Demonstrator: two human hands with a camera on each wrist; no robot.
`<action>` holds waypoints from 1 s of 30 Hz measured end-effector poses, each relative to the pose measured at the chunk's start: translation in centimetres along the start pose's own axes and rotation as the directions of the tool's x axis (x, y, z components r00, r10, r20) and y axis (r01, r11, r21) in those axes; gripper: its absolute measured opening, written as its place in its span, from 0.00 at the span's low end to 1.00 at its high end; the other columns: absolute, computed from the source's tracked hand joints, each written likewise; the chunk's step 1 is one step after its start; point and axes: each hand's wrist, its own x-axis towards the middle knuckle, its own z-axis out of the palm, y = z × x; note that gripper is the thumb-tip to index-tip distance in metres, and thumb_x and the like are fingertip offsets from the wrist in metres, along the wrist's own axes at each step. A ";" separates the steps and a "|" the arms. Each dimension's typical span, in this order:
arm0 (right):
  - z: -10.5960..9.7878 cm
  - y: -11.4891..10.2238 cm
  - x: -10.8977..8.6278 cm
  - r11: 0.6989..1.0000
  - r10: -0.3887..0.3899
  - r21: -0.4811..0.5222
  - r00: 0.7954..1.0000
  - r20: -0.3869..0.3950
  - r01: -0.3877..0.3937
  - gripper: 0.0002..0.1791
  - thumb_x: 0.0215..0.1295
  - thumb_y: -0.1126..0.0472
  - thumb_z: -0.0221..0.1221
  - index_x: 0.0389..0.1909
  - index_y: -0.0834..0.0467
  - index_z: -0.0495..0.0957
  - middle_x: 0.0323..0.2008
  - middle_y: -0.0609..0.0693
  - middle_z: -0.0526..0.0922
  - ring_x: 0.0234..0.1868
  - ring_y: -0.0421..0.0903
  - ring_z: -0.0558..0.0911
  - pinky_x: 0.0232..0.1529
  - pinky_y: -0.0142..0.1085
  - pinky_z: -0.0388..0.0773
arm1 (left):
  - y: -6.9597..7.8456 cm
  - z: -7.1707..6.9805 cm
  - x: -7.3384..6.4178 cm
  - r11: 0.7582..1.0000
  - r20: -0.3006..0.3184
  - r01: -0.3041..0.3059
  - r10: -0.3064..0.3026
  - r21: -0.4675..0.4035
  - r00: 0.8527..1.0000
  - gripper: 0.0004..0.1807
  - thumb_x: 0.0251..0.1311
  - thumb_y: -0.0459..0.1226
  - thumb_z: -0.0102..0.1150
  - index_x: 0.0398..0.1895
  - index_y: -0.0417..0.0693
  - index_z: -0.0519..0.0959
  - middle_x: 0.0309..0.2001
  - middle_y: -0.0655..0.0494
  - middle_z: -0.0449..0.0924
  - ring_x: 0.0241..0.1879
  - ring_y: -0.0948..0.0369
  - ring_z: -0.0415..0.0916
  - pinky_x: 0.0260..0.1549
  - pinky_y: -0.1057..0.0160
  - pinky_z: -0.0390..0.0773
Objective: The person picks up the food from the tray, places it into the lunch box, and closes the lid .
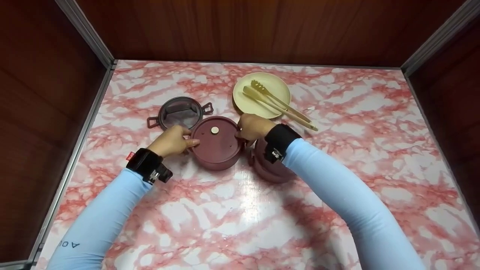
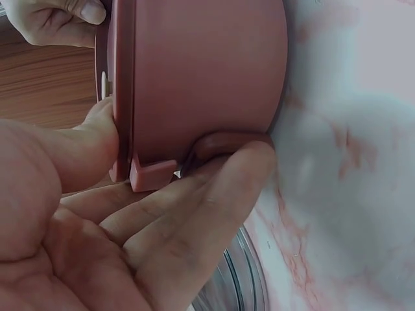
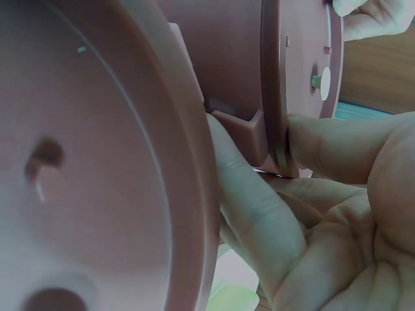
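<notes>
A round maroon pot (image 1: 217,163) with a flat maroon lid (image 1: 215,144) on it is between my two hands, close over the table. A pale round knob (image 1: 214,130) tops the lid. My left hand (image 1: 170,141) grips the pot's left side. In the left wrist view, its thumb (image 2: 97,139) presses the lid's rim while the fingers (image 2: 214,214) lie under the side handle (image 2: 224,144). On the opposite side my right hand (image 1: 255,127) grips the rim and handle, thumb (image 3: 331,142) on the lid. Under my right wrist stands a second maroon pot (image 1: 275,174), partly hidden.
Behind my left hand lies a clear round vessel (image 1: 182,112) with a dark rim and two loop handles. A cream plate (image 1: 243,84) at the back carries two long-handled utensils (image 1: 281,107), their handles jutting past its edge. Dark wooden panels (image 1: 240,30) enclose the marbled table (image 1: 210,225).
</notes>
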 end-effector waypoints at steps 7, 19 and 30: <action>0.2 0.0 0.2 0.999 -0.019 -0.049 1.000 -0.018 0.018 0.16 0.73 0.58 0.54 0.32 0.65 0.84 0.20 0.49 0.80 0.35 0.50 0.87 0.51 0.40 0.77 | 0.0 -0.1 0.0 1.000 -0.013 0.002 -0.001 0.025 1.000 0.14 0.68 0.43 0.61 0.36 0.39 0.82 0.31 0.42 0.83 0.32 0.49 0.82 0.34 0.57 0.79; 0.6 -0.1 0.2 1.000 -0.010 -0.001 0.999 -0.039 0.010 0.16 0.71 0.60 0.54 0.23 0.61 0.77 0.20 0.47 0.73 0.31 0.47 0.78 0.44 0.40 0.77 | -0.7 0.5 0.0 0.995 -0.071 0.030 -0.037 -0.090 0.997 0.19 0.67 0.43 0.62 0.55 0.40 0.82 0.34 0.48 0.86 0.35 0.54 0.81 0.39 0.61 0.77; 0.7 0.2 -0.2 0.990 0.001 0.137 0.995 -0.096 0.012 0.11 0.71 0.60 0.57 0.33 0.63 0.82 0.19 0.46 0.75 0.32 0.50 0.81 0.41 0.35 0.75 | -0.2 0.3 -0.6 0.996 -0.098 0.004 -0.013 -0.090 0.995 0.16 0.67 0.42 0.62 0.50 0.41 0.84 0.31 0.49 0.84 0.27 0.59 0.76 0.33 0.62 0.75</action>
